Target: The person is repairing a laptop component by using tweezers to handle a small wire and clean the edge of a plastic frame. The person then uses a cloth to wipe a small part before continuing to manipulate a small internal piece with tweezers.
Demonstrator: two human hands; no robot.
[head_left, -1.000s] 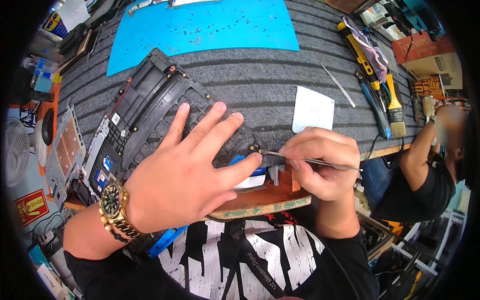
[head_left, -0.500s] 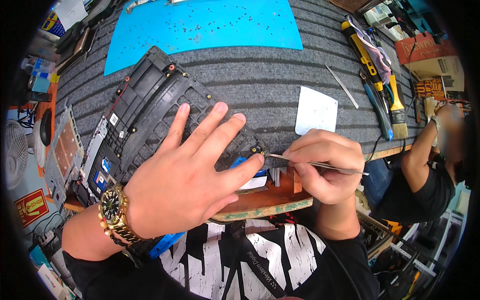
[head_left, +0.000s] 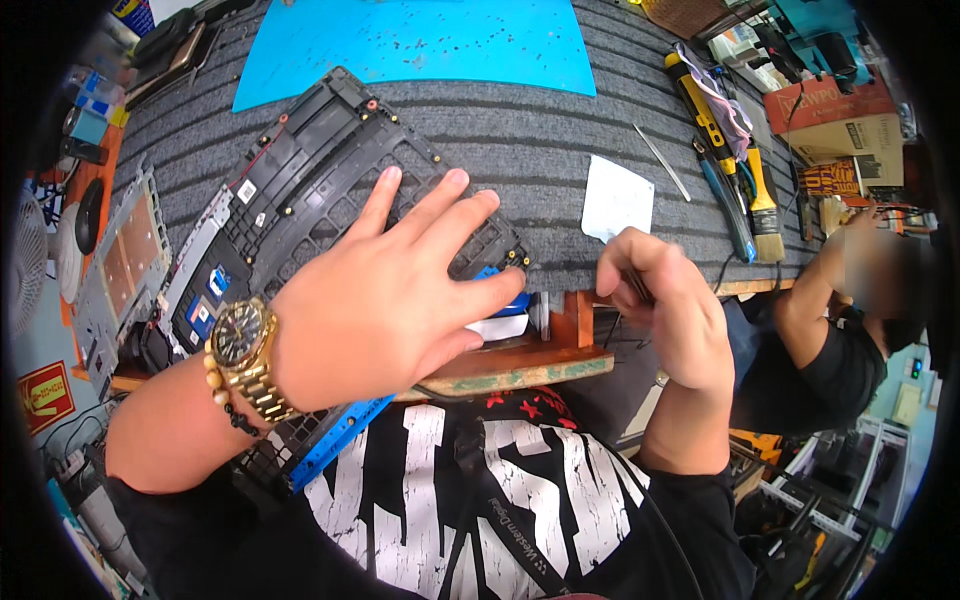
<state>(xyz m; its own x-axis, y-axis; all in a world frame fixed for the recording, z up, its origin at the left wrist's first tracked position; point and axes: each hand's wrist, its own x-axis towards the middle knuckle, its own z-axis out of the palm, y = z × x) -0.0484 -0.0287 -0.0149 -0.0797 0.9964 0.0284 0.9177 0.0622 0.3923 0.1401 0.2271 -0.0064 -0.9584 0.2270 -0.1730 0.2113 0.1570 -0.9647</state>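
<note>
A black plastic laptop case part, with a grid of openings and small brass inserts, lies slanted on the striped grey mat. My left hand is spread flat over it, fingers apart, pressing near its right corner. To the right and off the part, my right hand is raised with its fingers curled around metal tweezers. Only a short bit of the tweezers shows; their tips are hidden. A blue-edged strip of the part reaches past the bench edge beneath my left forearm.
A white square pad and a thin metal tool lie on the mat. Farther right are a yellow screwdriver and a brush. At the back is a blue mat with small dark bits. Another person sits at the right.
My right hand has lifted the tweezers away from the part's right corner and turned at the wrist. My left hand stays spread on the part. The whole view has shifted slightly.
</note>
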